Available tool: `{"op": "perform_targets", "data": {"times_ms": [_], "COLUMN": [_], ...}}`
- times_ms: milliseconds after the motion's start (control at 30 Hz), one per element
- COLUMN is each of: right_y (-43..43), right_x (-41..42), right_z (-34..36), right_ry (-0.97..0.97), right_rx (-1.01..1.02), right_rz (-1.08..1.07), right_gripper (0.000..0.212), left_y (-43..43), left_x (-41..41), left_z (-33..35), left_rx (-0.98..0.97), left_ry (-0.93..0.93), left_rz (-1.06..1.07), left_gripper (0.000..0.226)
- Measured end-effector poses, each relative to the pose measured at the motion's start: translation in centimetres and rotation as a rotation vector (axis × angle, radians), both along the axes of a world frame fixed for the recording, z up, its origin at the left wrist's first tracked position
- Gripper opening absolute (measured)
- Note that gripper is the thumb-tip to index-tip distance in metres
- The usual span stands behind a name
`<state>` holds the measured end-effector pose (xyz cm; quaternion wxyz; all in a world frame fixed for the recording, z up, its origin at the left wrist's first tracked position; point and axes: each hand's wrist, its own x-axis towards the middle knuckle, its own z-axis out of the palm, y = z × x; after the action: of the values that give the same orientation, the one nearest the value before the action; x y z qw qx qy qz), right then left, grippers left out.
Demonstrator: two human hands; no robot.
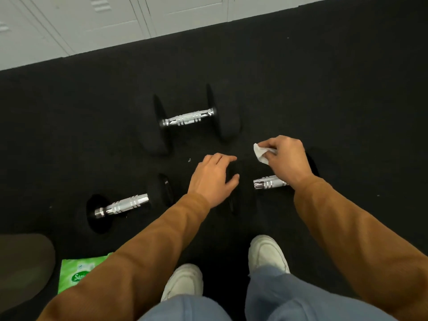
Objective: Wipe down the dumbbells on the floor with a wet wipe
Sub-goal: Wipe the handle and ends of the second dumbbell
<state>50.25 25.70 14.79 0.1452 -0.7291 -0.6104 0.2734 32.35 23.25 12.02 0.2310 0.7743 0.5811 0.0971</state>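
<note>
Three black dumbbells with chrome handles lie on the dark floor. The far dumbbell [190,118] sits at centre, the left dumbbell [126,205] lies nearer me, and the right dumbbell [268,182] lies under my hands. My left hand [212,179] rests curled over the right dumbbell's left black head. My right hand [286,156] hovers above its handle, pinching a crumpled white wet wipe [260,152]. My right forearm hides the handle's right part and most of the right head.
A green pack of wet wipes [77,273] lies on the floor at lower left, beside a dark rounded object [23,265]. White lockers [115,22] line the far edge. My two white shoes [268,253] stand on the black floor [347,100].
</note>
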Motion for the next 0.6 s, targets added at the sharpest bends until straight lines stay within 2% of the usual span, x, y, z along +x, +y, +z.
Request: {"op": "perform_targets", "data": {"times_ms": [167,433,600], "right_y": [-0.9,-0.9,-0.2], "right_x": [1.9,0.4,0.4], "right_z": [-2.8,-6.2,-6.6], "right_ry": [-0.073,-0.247,-0.344], "right_rx": [-0.078,-0.18,-0.275], "right_rz": [0.008,0.394,0.511], "right_gripper": [0.029,0.035,0.032], "left_y": [0.3,0.2,0.0], "left_x": [2.4,2.5,2.5], "left_z": [-1.9,-2.7,-2.7], "left_rx": [-0.107,-0.18,-0.205], "left_ry": [-0.025,-0.049,-0.053], "left_rz": [-0.067,-0.057,-0.054], "left_gripper": [0.058,0.063,0.064]}}
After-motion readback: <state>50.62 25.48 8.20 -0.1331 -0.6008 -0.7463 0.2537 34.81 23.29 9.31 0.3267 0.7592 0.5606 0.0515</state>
